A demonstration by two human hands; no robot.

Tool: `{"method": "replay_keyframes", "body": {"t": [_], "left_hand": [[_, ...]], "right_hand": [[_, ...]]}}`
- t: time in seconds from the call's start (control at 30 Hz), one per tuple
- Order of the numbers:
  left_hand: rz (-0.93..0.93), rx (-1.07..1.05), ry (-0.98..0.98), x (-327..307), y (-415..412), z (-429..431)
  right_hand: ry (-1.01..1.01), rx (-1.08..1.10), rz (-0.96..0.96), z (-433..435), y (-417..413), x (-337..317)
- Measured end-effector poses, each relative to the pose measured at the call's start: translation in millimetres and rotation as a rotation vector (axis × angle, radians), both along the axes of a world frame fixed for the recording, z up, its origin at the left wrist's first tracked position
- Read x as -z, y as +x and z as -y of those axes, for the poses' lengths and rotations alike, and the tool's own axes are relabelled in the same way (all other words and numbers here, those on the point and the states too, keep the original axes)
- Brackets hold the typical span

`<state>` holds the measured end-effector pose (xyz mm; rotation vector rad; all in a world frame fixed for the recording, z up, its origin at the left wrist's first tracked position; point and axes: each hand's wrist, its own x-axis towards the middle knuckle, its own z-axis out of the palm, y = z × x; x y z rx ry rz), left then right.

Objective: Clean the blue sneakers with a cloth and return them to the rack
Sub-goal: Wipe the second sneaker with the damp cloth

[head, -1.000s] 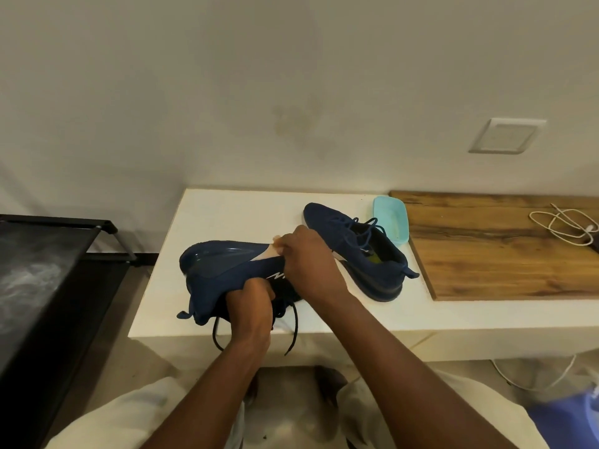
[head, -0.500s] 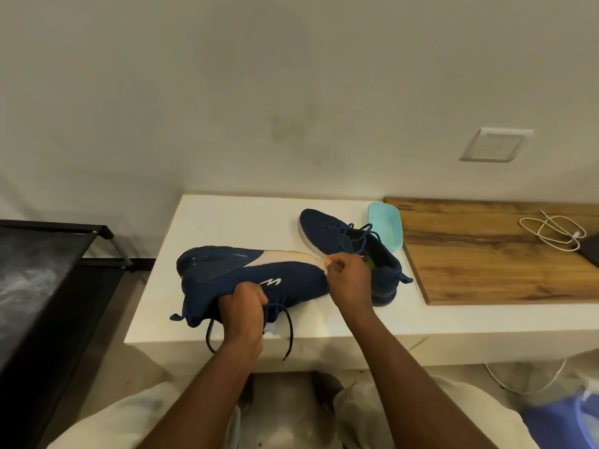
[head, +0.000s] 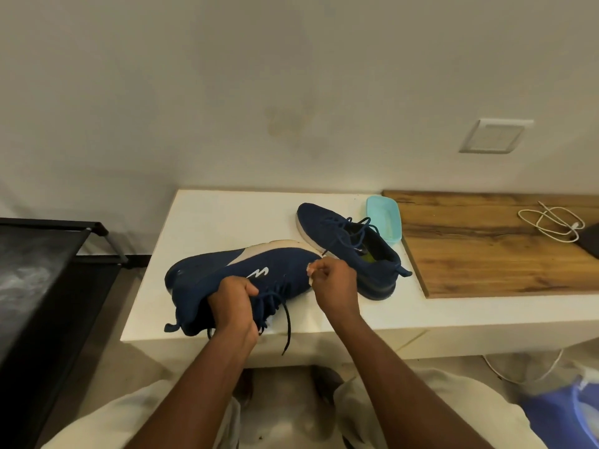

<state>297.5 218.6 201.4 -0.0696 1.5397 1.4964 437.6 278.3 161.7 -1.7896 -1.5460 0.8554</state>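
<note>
Centre frame: my left hand [head: 231,307] is gripping one blue sneaker [head: 227,270] at its laced opening, tipped sideways over the white table [head: 227,218]. My right hand [head: 335,285] is pinching a small cloth [head: 309,274] against its side. The other sneaker [head: 372,264] is sitting upright just right of it.

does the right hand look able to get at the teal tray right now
Probably yes, but not straight: the right hand pinches a cloth, and the upright sneaker stands between it and the teal tray, so it would have to reach over.
</note>
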Motion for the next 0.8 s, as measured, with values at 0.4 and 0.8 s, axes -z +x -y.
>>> {"method": "replay_keyframes", "body": {"t": [0.4, 0.8], "left_hand": [[0.137, 0.127, 0.035, 4, -5, -7], [0.255, 0.180, 0.096, 3, -9, -15]], "right_hand": [[0.190, -0.331, 0.241, -12, -26, -14], [0.341, -0.692, 0.265, 22, -55, -37]]}}
